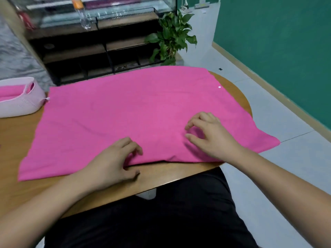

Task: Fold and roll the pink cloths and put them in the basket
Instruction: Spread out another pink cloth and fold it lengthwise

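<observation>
Currently pinches near edge of cloth (125, 108) with left hand (114, 161), hangs right hand (209, 135) loosely curled over it, gripping nothing. Could skew the fold by lifting one side alone.

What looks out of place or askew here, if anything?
The pink cloth lies askew on the table: its near right corner hangs past the table's edge, over the floor. Nothing looks spilled or damaged.

A large pink cloth (125, 108) lies spread flat on the surface (18, 126), its right corner overhanging. At far left, a pale pink basket (21, 106) holds a rolled cloth (10, 93).
</observation>
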Motion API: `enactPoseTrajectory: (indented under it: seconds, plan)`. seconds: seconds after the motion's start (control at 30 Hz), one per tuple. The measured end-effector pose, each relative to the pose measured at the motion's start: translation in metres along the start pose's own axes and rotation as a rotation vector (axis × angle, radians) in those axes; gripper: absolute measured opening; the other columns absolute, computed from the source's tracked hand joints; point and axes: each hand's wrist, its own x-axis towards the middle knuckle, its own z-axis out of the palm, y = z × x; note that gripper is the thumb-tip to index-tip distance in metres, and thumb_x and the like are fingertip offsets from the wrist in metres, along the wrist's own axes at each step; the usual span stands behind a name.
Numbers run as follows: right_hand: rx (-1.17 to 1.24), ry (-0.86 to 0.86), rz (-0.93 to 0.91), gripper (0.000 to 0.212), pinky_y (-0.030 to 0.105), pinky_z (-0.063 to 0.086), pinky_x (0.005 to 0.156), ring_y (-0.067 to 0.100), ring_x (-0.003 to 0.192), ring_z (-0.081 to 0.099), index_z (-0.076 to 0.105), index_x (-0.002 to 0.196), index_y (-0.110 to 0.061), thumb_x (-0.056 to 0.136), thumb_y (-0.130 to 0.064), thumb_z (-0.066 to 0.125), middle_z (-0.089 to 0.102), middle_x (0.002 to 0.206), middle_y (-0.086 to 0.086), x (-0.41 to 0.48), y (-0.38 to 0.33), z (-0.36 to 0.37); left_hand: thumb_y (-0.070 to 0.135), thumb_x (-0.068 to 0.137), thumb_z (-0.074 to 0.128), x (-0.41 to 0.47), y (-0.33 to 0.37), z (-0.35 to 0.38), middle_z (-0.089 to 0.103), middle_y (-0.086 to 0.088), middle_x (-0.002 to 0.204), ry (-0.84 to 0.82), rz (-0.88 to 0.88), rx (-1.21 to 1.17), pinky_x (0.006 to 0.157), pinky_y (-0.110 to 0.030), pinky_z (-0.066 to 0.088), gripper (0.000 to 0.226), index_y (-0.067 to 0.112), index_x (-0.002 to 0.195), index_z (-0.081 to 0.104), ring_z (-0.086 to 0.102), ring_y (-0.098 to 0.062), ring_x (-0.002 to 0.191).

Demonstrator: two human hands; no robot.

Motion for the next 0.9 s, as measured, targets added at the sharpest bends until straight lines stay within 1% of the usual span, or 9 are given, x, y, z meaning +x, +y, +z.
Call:
enactPoseTrajectory:
  seconds: [0.17, 0.3, 0.4, 0.47, 0.53, 0.63, 0.73, 0.83, 0.9]
  plan:
    - [0.018, -0.109, -0.2, 0.024, 0.045, 0.042, 0.101, 0.014, 0.108, 0.05, 0.068, 0.109, -0.031, 0.092, -0.048, 0.068, 0.056, 0.11, -0.012, 0.043, -0.052, 0.042, 0.038, 0.071, 0.068, -0.054, -0.049, -0.01, 0.046, 0.021, 0.106, 0.087, -0.113, 0.063, 0.091, -0.034, 0.048, 0.048, 0.038, 0.118, 0.057, 0.051, -0.005, 0.101]
    - [0.003, -0.239, -0.358, 0.037, 0.04, 0.043, 0.101, 0.014, 0.107, 0.051, 0.068, 0.113, -0.033, 0.089, -0.06, 0.071, 0.057, 0.109, -0.011, 0.066, -0.096, 0.074, 0.033, 0.073, 0.064, -0.089, -0.086, -0.015, 0.047, 0.017, 0.105, 0.183, -0.202, 0.113, 0.09, -0.041, 0.05, 0.043, 0.035, 0.116, 0.059, 0.051, -0.013, 0.1]
    - [-0.066, -0.299, -0.456, 0.047, 0.039, 0.044, 0.097, 0.017, 0.107, 0.052, 0.066, 0.114, -0.031, 0.083, -0.066, 0.074, 0.055, 0.109, -0.009, 0.074, -0.123, 0.099, 0.039, 0.078, 0.06, -0.109, -0.111, -0.022, 0.05, 0.013, 0.105, 0.276, -0.27, 0.134, 0.088, -0.047, 0.05, 0.035, 0.031, 0.112, 0.062, 0.054, -0.019, 0.102]
    - [-0.142, -0.323, -0.492, 0.049, 0.04, 0.045, 0.093, 0.02, 0.105, 0.052, 0.064, 0.114, -0.029, 0.083, -0.066, 0.073, 0.054, 0.108, -0.006, 0.078, -0.136, 0.113, 0.043, 0.079, 0.059, -0.119, -0.125, -0.027, 0.052, 0.013, 0.106, 0.314, -0.302, 0.145, 0.087, -0.048, 0.049, 0.033, 0.032, 0.11, 0.063, 0.055, -0.02, 0.103]
    - [-0.183, -0.333, -0.516, 0.042, 0.042, 0.047, 0.089, 0.023, 0.101, 0.053, 0.063, 0.108, -0.027, 0.087, -0.061, 0.071, 0.054, 0.104, -0.003, 0.083, -0.143, 0.123, 0.047, 0.083, 0.058, -0.125, -0.137, -0.031, 0.055, 0.015, 0.104, 0.336, -0.305, 0.154, 0.086, -0.047, 0.047, 0.028, 0.033, 0.107, 0.064, 0.057, -0.019, 0.102]
    - [-0.144, -0.345, -0.491, 0.022, 0.044, 0.051, 0.084, 0.024, 0.095, 0.057, 0.063, 0.098, -0.025, 0.097, -0.047, 0.062, 0.056, 0.096, -0.002, 0.092, -0.145, 0.127, 0.051, 0.089, 0.055, -0.127, -0.146, -0.036, 0.061, 0.018, 0.097, 0.379, -0.294, 0.179, 0.081, -0.043, 0.04, 0.024, 0.032, 0.1, 0.066, 0.059, -0.016, 0.096]
    - [-0.031, -0.35, -0.417, 0.017, 0.041, 0.049, 0.082, 0.021, 0.089, 0.058, 0.061, 0.092, -0.025, 0.1, -0.039, 0.058, 0.059, 0.089, -0.003, 0.104, -0.142, 0.124, 0.051, 0.091, 0.056, -0.121, -0.152, -0.044, 0.063, 0.016, 0.095, 0.452, -0.289, 0.216, 0.077, -0.04, 0.035, 0.023, 0.032, 0.097, 0.066, 0.058, -0.017, 0.095]
    - [0.01, -0.282, -0.329, 0.016, 0.037, 0.046, 0.079, 0.016, 0.082, 0.056, 0.063, 0.088, -0.023, 0.101, -0.032, 0.063, 0.061, 0.085, -0.004, 0.118, -0.135, 0.12, 0.039, 0.09, 0.071, -0.111, -0.159, -0.053, 0.06, 0.01, 0.106, 0.578, -0.351, 0.275, 0.077, -0.04, 0.032, 0.018, 0.031, 0.104, 0.066, 0.054, -0.024, 0.103]
    - [-0.006, -0.257, -0.278, 0.015, 0.036, 0.045, 0.078, 0.016, 0.079, 0.055, 0.064, 0.089, -0.021, 0.1, -0.031, 0.065, 0.061, 0.084, -0.004, 0.127, -0.13, 0.119, 0.028, 0.084, 0.083, -0.106, -0.164, -0.056, 0.057, 0.003, 0.113, 0.655, -0.441, 0.3, 0.08, -0.044, 0.036, 0.032, 0.026, 0.112, 0.065, 0.052, -0.029, 0.108]
